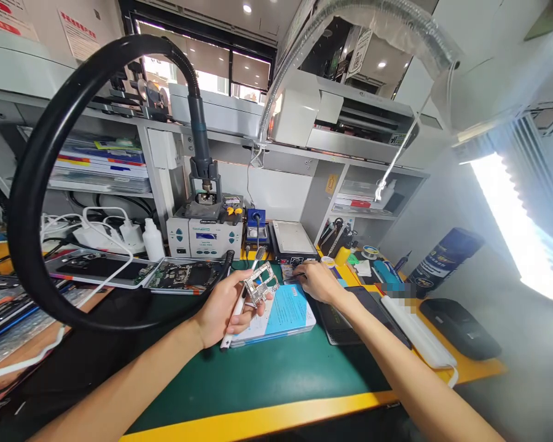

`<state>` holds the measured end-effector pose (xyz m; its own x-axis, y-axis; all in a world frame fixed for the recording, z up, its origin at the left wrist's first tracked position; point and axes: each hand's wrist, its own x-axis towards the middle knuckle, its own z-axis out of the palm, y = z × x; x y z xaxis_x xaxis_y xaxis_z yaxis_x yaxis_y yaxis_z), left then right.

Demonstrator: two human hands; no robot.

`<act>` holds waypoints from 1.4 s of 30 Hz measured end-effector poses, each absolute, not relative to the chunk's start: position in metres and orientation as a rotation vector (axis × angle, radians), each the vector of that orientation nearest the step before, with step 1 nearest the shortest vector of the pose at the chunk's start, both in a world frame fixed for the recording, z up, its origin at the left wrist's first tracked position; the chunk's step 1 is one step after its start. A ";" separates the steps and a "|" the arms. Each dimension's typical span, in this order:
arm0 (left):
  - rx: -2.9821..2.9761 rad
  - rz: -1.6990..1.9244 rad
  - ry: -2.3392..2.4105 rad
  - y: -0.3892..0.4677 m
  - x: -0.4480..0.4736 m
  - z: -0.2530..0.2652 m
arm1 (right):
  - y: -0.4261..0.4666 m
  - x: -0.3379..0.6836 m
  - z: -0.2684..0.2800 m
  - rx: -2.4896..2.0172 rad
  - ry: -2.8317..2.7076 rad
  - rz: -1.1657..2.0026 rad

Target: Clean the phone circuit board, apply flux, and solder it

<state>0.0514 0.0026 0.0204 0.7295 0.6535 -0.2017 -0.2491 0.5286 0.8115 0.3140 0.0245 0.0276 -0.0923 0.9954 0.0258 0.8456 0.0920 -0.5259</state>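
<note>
My left hand is closed around a small silvery circuit board with cut-out openings. The same hand also grips a white-handled brush, like a toothbrush, its bristle head pointing up behind the board. Below them lies a blue and white book on the green mat. My right hand reaches past the book's far right corner, its fingers pinched together beside some small dark items. What the right fingertips hold, if anything, I cannot make out.
A thick black hose loops at left from the soldering station. Opened devices lie at back left. A black tablet-like pad, a white bar, a dark blue can and a black case sit at right.
</note>
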 end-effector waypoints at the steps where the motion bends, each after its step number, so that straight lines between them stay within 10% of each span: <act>1: 0.851 0.566 0.526 0.004 0.051 0.020 | 0.023 0.309 0.025 -1.795 -1.955 0.572; 13: 0.869 0.466 0.545 0.007 0.049 0.022 | -0.035 0.267 0.028 -1.399 -1.490 1.369; 26: 1.010 1.144 0.901 0.012 0.053 0.011 | -0.046 0.271 0.013 -1.715 -1.232 1.420; 42: 1.428 1.170 0.885 -0.004 0.057 0.010 | -0.072 0.266 0.029 -1.522 -1.413 1.347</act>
